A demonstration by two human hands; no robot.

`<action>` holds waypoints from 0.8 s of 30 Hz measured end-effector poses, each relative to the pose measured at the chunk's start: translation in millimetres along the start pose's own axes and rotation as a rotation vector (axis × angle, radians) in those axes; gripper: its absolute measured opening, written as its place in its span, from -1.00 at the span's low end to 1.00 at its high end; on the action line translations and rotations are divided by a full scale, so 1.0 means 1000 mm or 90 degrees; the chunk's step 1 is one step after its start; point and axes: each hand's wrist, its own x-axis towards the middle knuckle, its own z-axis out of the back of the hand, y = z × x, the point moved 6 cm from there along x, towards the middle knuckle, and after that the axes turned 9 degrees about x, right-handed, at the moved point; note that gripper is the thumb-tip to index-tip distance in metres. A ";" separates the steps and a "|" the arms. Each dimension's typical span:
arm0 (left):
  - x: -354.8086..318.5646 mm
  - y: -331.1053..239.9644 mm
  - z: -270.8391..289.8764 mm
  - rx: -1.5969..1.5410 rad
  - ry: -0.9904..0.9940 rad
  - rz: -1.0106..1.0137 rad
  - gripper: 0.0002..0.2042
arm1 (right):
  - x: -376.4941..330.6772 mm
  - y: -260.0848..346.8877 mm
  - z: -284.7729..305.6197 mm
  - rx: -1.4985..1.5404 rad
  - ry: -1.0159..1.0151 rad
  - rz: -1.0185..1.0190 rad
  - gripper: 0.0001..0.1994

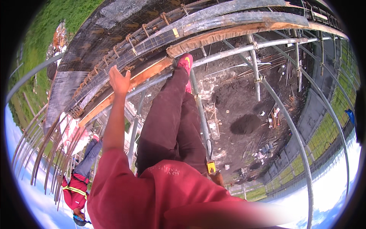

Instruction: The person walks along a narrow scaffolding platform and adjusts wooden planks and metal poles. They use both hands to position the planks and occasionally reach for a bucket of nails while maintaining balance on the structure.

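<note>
My left hand (120, 80) is raised beside the wooden edge board (150, 71) of the formwork. Its fingers are spread and nothing is in them; whether a fingertip touches the rebar cage (126, 47) I cannot tell. Low at my right side, my right hand (217, 178) is partly hidden by my shirt. It is closed on a small yellow-and-black tape measure (211, 167) with a thin dark loop above it. My legs stretch ahead, one red shoe (185, 63) by a steel scaffold pipe (217, 57).
Upright scaffold pipes (291, 126) stand to the right, above a deep drop to dark ground with a soil heap (246, 124). Several bare rebar rods (45, 152) rise at left, near a co-worker (78, 187) in red with a reflective belt. Dark panels (87, 49) slope at upper left.
</note>
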 end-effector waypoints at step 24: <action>0.191 -0.100 -0.088 -0.065 0.396 -0.002 -0.03 | -0.020 0.506 0.231 0.005 -0.450 0.716 -0.65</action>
